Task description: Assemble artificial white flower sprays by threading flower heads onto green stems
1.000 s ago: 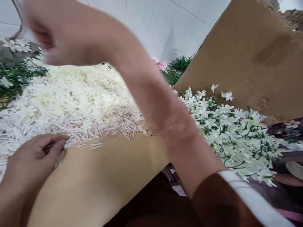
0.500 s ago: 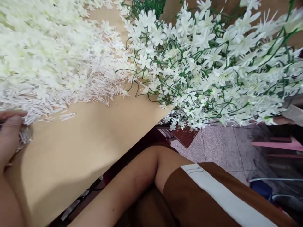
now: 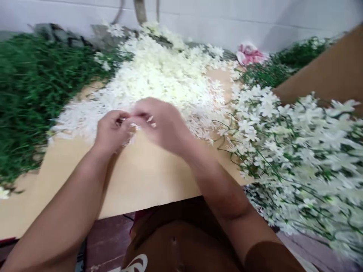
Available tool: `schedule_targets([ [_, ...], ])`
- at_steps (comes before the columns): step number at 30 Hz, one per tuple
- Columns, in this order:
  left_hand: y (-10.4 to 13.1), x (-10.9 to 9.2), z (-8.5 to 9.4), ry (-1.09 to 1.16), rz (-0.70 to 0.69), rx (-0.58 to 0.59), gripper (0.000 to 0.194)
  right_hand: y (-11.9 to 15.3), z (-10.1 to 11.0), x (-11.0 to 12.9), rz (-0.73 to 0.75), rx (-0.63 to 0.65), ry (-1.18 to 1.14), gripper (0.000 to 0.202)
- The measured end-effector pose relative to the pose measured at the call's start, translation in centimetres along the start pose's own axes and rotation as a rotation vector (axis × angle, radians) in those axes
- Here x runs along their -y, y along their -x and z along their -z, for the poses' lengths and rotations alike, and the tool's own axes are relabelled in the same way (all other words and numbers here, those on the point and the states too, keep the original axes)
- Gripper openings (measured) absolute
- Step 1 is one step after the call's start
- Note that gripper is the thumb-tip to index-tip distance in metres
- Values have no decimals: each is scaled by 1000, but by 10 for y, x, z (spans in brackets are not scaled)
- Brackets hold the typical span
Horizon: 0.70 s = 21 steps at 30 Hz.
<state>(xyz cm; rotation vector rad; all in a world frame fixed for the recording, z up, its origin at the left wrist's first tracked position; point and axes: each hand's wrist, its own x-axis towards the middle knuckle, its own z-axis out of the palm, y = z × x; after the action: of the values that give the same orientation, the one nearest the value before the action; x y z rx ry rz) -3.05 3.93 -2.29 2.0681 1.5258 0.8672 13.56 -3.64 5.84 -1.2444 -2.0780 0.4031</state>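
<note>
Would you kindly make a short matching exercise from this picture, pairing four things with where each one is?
1. left hand
2. green foliage
3. loose white blossoms
4. pink-and-white item

A. heaped in the middle, beyond the hands
B. near the pale wall, right of centre
C. close beside the right hand
D. massed along the picture's left edge

Pairs: 1-C, 2-D, 3-A, 4-B

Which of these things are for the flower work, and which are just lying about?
Probably for the work:
left hand, holding small white pieces
right hand, close against it
heap of loose white flowers
white flowers on green stems
green heap, perhaps

Probably just lying about:
pink-and-white bundle
brown cardboard
</note>
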Motion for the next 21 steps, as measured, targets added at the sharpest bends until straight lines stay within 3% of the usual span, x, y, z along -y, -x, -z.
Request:
schedule_targets([
  [2, 0, 5, 1, 33, 2, -64, 15, -6, 10, -24, -159, -57, 70, 15],
  [6, 1, 4, 0, 62, -39, -109, 13, -10, 15, -58, -286, 52, 145, 5],
  [11, 1, 5, 0, 117, -73, -182, 14, -17, -7, -64, -298, 258, 303, 18],
  [14, 2, 6, 0, 141, -93, -189, 15, -25, -21, -66, -295, 310, 404, 22],
  [18, 3, 7, -1, 131, -89, -152, 16, -30, -26, -75, -252, 237, 379, 17],
  [21, 4, 5, -2, 127, -96, -140, 16, -29, -22, -79, -227, 99, 200, 14],
])
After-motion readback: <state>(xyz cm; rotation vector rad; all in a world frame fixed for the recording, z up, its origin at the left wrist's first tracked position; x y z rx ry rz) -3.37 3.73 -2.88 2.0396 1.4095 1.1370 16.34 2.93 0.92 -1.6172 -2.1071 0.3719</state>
